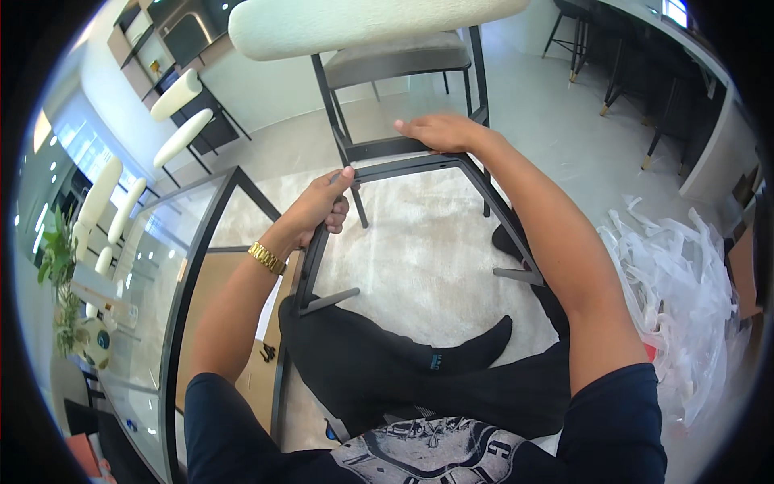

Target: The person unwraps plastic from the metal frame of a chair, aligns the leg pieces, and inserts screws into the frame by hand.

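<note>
A black metal chair frame (419, 165) lies tilted in front of me over a pale rug, with a grey seat (399, 58) and a cream padded backrest (363, 22) at its far end. My left hand (322, 206), with a gold watch at the wrist, is closed around the frame's left leg bar. My right hand (439, 131) rests flat, palm down, on the upper crossbar of the frame. My legs in black trousers and socks stretch out under the frame.
A glass-topped table with a black frame (189, 242) stands close on my left, with cream chairs (181, 93) beyond it. Crumpled clear plastic wrapping (685, 282) lies on the floor to my right. Dark bar stools (613, 73) and a counter stand at the far right.
</note>
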Demonstrator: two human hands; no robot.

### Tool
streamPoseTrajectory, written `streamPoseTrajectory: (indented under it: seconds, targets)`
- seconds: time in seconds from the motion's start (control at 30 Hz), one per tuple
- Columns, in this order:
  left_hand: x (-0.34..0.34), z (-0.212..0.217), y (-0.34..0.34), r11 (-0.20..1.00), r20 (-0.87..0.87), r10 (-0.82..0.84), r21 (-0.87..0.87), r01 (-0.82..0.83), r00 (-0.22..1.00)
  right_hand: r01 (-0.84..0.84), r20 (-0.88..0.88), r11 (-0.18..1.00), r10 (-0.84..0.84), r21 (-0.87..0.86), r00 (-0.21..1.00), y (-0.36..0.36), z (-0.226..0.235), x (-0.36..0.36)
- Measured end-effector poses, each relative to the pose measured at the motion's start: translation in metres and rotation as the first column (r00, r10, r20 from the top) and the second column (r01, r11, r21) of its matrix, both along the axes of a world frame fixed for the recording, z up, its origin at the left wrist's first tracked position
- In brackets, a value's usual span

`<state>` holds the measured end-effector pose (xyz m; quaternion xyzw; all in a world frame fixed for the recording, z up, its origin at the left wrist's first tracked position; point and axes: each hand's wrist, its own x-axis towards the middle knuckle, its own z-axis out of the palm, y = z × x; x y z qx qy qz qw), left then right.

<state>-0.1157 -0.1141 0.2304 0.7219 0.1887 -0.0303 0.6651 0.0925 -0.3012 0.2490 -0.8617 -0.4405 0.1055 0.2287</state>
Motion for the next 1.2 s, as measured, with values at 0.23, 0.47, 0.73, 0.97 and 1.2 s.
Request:
streamPoseTrajectory:
  seconds: [0.23, 0.47, 0.73, 0.97, 1.2]
  targets:
    - [0.028, 0.000, 0.023, 0.997, -0.106, -0.032, -0.079, 0.024, 0.994, -0.095, -0.090, 0.994, 0.090, -0.056, 0.992, 0.003, 0.008, 0.003]
    - [0.045, -0.016, 0.035, 0.986, -0.143, -0.092, -0.153, 0.069, 0.985, -0.128, 0.166, 0.986, 0.145, -0.108, 0.975, -0.001, -0.003, 0.008]
    - [0.045, -0.017, 0.041, 0.979, -0.108, -0.128, -0.175, 0.108, 0.986, -0.062, 0.415, 0.977, 0.144, -0.206, 0.898, -0.004, -0.007, -0.017]
    - [0.056, -0.033, 0.055, 0.958, 0.065, -0.108, -0.260, 0.121, 0.992, 0.057, 0.623, 0.992, 0.027, -0.114, 0.782, 0.009, -0.017, -0.020]
    - [0.056, -0.039, 0.059, 0.971, 0.119, -0.188, -0.123, 0.203, 0.975, 0.071, 0.551, 0.974, 0.060, -0.214, 0.832, 0.010, -0.004, -0.012]
